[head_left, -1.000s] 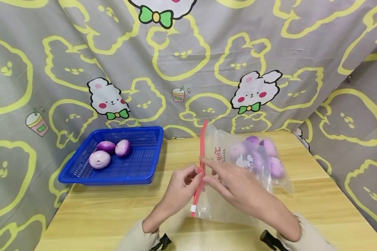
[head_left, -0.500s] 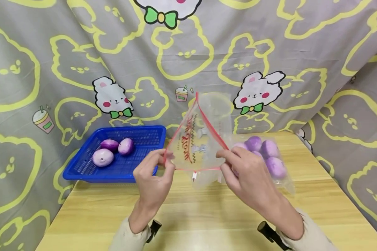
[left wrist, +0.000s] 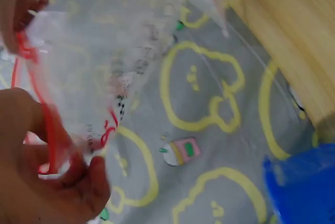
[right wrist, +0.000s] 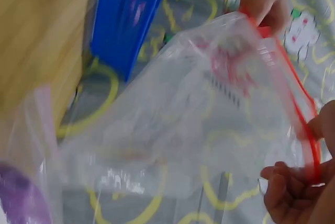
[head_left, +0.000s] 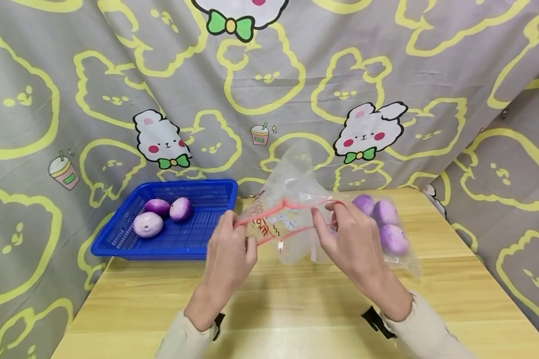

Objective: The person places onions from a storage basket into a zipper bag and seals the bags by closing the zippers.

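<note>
A clear plastic zip bag [head_left: 296, 177] with a red zip edge and printed lettering hangs between my hands, its mouth spread and facing me. My left hand [head_left: 228, 252] grips the left side of the red rim. On the opposite side, my right hand [head_left: 357, 239] holds the rim between thumb and fingers. A small white slider [head_left: 281, 245] sits on the near edge of the mouth. In the right wrist view the see-through bag body [right wrist: 178, 98] stretches away from the rim. No contents show inside it.
At the left stands a blue plastic basket [head_left: 197, 239] with three purple-and-white egg-shaped pieces [head_left: 148, 225]. Behind my right hand, another clear bag [head_left: 408, 257] with several similar purple pieces [head_left: 394, 239] lies on the wooden table [head_left: 292, 309]. A patterned curtain [head_left: 260, 89] hangs behind.
My hands have parted from the closed rim and spread the bag's mouth wide. The bag has turned from lying to the right to extending away from me, its rim now tipped lower.
</note>
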{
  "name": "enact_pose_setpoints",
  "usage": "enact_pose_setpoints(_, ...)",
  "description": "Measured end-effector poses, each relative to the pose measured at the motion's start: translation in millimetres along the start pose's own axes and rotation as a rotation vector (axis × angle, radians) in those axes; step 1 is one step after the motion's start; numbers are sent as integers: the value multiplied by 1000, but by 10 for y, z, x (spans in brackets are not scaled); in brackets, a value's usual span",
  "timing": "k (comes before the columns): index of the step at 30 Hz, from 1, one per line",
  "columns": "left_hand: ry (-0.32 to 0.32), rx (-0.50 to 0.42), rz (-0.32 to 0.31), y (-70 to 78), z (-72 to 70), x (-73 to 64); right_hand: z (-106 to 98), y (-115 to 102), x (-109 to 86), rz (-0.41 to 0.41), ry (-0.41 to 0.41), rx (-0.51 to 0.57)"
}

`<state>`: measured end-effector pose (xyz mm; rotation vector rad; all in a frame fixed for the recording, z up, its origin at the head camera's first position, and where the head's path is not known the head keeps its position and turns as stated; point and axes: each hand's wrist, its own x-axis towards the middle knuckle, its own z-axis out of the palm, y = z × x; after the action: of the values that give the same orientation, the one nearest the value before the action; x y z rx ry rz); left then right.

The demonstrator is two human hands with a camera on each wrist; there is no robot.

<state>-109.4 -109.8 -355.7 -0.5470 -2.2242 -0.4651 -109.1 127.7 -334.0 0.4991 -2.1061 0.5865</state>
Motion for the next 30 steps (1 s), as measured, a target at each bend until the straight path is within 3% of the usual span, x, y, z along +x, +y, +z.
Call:
enact_pose_setpoints(2, 42, 40, -56, -52, 4, -28, 38, 23, 0, 40, -18, -6)
enact_pose_setpoints(7, 78, 102, -137, -114, -7, -72, 87, 3, -27, 13, -219, -28)
enact_pose_setpoints(10, 29, 107, -180, -95, -20, -69, 78, -31, 6, 21, -228, -40)
enact_pose_setpoints(15, -33, 51, -198, -2, -56, -11, -20, -50, 146, 33, -52, 20)
enact_pose_setpoints(21, -144, -131, -288, -62, 24, 26, -106, -41, 202, -92, 39, 93)
enact_pose_setpoints(26, -296, -259, -286, -152, 234, -10, -110, -61, 140, -129, 14, 75)
enact_pose_setpoints(30, -387, -333, -291, -195, 351, -73, -89, -59, 112, -150, -129, 72)
